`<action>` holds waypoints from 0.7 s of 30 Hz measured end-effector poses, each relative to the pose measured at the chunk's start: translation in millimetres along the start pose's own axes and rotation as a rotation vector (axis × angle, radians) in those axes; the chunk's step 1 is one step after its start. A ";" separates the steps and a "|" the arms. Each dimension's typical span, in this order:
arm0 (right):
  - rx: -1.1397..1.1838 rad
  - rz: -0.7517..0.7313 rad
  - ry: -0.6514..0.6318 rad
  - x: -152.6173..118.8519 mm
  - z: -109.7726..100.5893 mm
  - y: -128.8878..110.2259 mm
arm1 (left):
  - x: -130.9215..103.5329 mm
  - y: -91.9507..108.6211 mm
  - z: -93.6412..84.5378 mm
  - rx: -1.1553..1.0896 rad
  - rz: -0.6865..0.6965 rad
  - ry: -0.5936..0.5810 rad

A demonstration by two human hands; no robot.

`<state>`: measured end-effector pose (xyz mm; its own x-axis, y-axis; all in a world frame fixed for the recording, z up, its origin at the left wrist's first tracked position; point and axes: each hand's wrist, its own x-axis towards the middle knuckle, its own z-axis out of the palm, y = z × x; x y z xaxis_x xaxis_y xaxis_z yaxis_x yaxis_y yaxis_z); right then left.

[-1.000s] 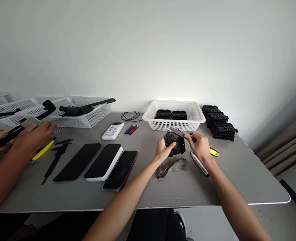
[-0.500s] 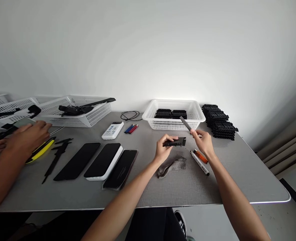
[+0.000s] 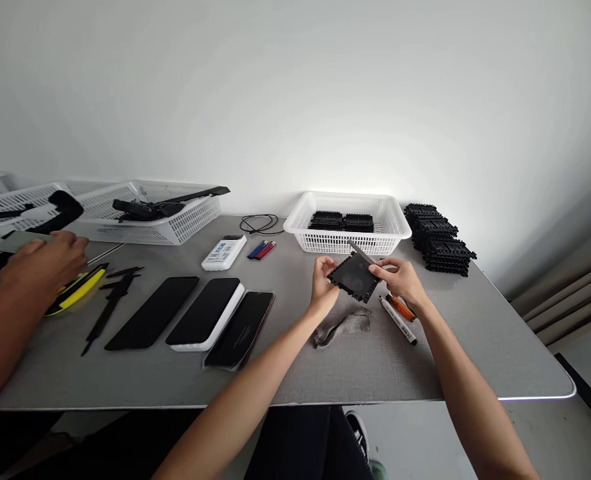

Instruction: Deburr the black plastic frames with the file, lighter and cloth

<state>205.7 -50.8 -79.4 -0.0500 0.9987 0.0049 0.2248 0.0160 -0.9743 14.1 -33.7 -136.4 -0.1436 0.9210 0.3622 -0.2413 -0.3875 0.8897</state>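
My left hand [image 3: 324,285] grips a square black plastic tile [image 3: 354,277] with notched edges by its left side, its flat face tilted toward me. In my right hand [image 3: 398,277] is a flat grey strip, perhaps a file [image 3: 362,253], lying along the tile's upper right edge; whether it touches is hard to tell. Beneath the hands a crumpled grey cloth [image 3: 343,328] lies on the table. A white marker pen [image 3: 398,321] and an orange tool [image 3: 401,308] rest by my right wrist.
Behind my hands, a white basket [image 3: 346,242] holds black tiles; more tiles are stacked [image 3: 443,243] to its right. Leftward lie phones [image 3: 153,312], a power bank [image 3: 224,253], two lighters [image 3: 261,250] and a caliper [image 3: 109,308]. A co-worker's hand [image 3: 50,267] works at far left.
My left hand has turned the tile from edge-on to face-up toward me. My right hand has brought the grey strip down and left, onto or close to the tile's edge.
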 end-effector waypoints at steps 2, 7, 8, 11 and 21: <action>-0.037 -0.006 0.057 -0.1 1.6 0.8 | 1.5 -3.3 0.5 -0.082 -0.119 -0.051; -0.303 -0.070 0.308 -0.7 5.0 2.4 | 2.4 1.8 0.3 -0.277 -0.344 -0.112; -0.353 -0.081 0.349 -0.9 5.8 2.7 | 2.3 3.7 0.3 -0.297 -0.373 -0.121; -0.448 -0.103 0.385 -2.4 9.4 4.2 | 1.6 6.6 1.3 -0.304 -0.427 -0.125; -0.528 -0.249 0.358 1.6 -0.2 -0.1 | 3.6 -0.3 -4.1 -0.194 -0.354 -0.026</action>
<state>205.7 -49.2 -79.3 0.1425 0.9151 0.3771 0.6974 0.1775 -0.6944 9.8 -30.4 -136.5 0.0051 0.9986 0.0517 -0.4486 -0.0439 0.8926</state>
